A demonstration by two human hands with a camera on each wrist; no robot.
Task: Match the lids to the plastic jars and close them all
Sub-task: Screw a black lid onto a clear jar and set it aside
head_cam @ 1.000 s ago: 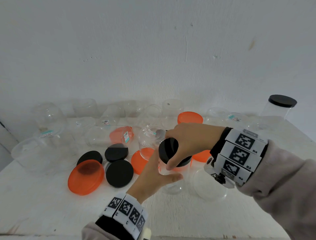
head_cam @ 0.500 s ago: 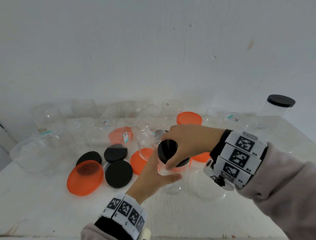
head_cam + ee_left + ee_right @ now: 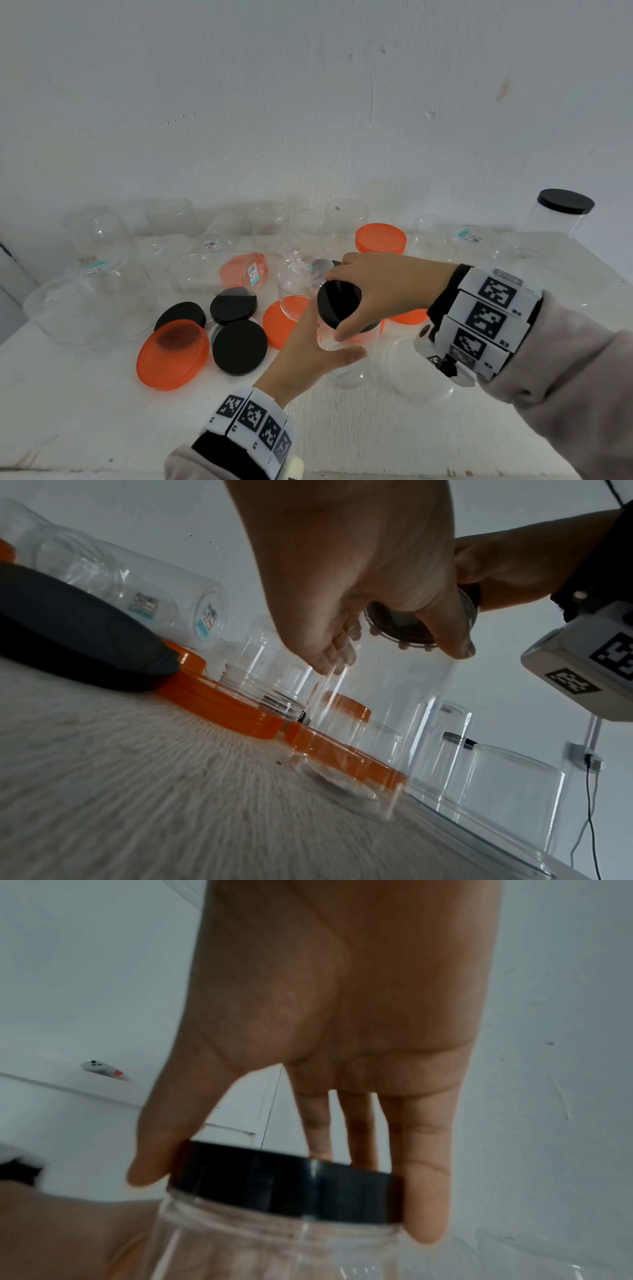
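While the right hand (image 3: 380,291) pinches the rim of a black lid (image 3: 337,305) seated on a clear jar (image 3: 383,723), thumb on one side and fingers on the other, the left hand (image 3: 308,356) wraps the jar's wall, its base on the white table (image 3: 102,411). Just left of the hands lie three loose black lids (image 3: 239,346) and two loose orange lids (image 3: 173,353). At the far right stands one clear jar capped in black (image 3: 561,216), well apart.
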